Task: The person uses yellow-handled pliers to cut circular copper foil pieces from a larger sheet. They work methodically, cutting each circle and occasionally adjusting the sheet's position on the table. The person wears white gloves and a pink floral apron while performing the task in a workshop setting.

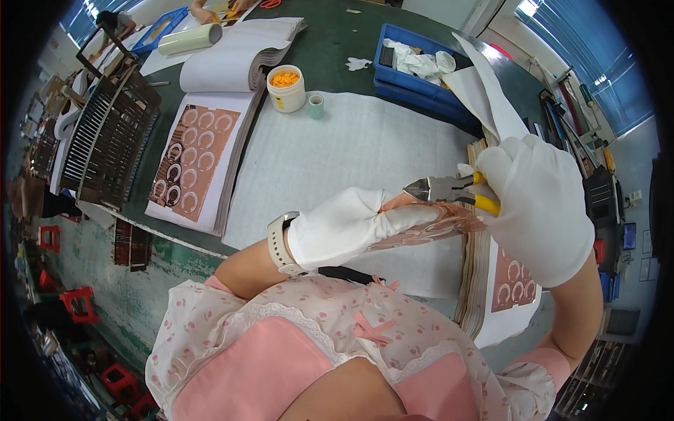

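My left hand, in a white glove with a watch at the wrist, grips a thin copper-coloured sheet by its left part. The sheet is held tilted above the table, seen nearly edge-on, with ring shapes on it. My right hand, also gloved, is closed around yellow-handled diagonal cutters. Their jaws point left, just above the sheet and near my left fingertips. Whether the right fingers also touch the sheet's right end is hidden. A similar sheet with ring shapes lies on the left paper stack; another lies on the right stack.
White paper covers the table's middle. A white tub of orange pieces and a small green cylinder stand at its far side. Blue bins sit far right, a slotted rack far left. Another person's hands are across the table.
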### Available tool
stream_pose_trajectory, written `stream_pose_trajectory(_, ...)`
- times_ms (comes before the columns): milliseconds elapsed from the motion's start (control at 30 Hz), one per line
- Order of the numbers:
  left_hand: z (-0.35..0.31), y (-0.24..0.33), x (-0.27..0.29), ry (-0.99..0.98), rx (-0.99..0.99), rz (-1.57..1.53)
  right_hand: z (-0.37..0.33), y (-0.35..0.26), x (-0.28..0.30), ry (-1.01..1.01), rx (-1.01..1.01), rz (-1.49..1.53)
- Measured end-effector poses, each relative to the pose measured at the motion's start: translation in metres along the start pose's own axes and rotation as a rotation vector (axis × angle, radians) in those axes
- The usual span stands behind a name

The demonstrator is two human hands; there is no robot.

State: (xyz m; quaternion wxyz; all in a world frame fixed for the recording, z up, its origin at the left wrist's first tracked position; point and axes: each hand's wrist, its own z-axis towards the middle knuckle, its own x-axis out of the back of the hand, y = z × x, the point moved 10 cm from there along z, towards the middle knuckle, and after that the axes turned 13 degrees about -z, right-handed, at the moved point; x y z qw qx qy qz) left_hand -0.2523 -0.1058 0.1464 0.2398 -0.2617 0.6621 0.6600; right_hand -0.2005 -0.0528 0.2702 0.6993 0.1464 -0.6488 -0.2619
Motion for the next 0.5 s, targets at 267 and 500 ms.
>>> stream_pose_trajectory(267, 0.0, -0.008, 0.01, 0.106, 0.161, 0.214, -0.005, 0.036, 0.018, 0.289, -0.233, 0.147)
stream_pose_trajectory(500, 0.002, -0.009, 0.019, 0.039, 0.137, 0.514, 0.003, 0.02, -0.018, -0.145, -0.323, 0.912)
